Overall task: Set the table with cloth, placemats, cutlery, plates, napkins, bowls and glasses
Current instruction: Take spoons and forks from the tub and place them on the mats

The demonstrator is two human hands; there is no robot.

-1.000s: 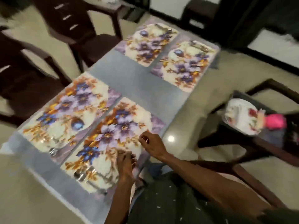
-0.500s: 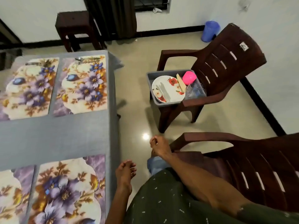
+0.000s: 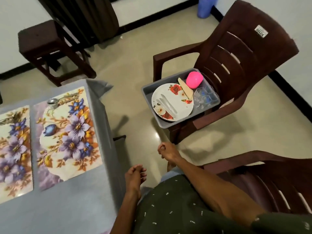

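Cloth, placemats, cutlery stage looks done on the visible end of the table: grey tablecloth (image 3: 70,206) down, two floral placemats (image 3: 67,137) side by side at left of frame, spoon and fork (image 3: 60,100) across the top edge of the nearer mat, more cutlery (image 3: 8,119) at the top of the other mat, at the far left edge. In hand now, by judgement: fetch of plates. Both hands off the table, in the gap between table edge and chairs. Left hand (image 3: 135,177) at lower centre, fingers loosely curled, nothing held. Right hand (image 3: 167,153) just above it in frame, fingers curled in, nothing visibly held; small glint at the knuckle, can't tell what. Supply sits in a grey tub (image 3: 148,93) on the seat of the brown chair (image 3: 249,53) at centre right, well apart from both hands. Inside: floral plate (image 3: 172,102) lying flat, possibly a stack, can't tell; clear plastic pieces on it, long axis running upper left to lower right; beige wedge-shaped item (image 3: 185,90) on the plate's upper right rim, narrow end up-left; pink cup (image 3: 194,79) at the tub's top; clear glasses (image 3: 205,97) at its right. Next move likely: reach up-right to the tub, grip the plate by its near rim, lift level so loose pieces stay put, carry left to the mat.
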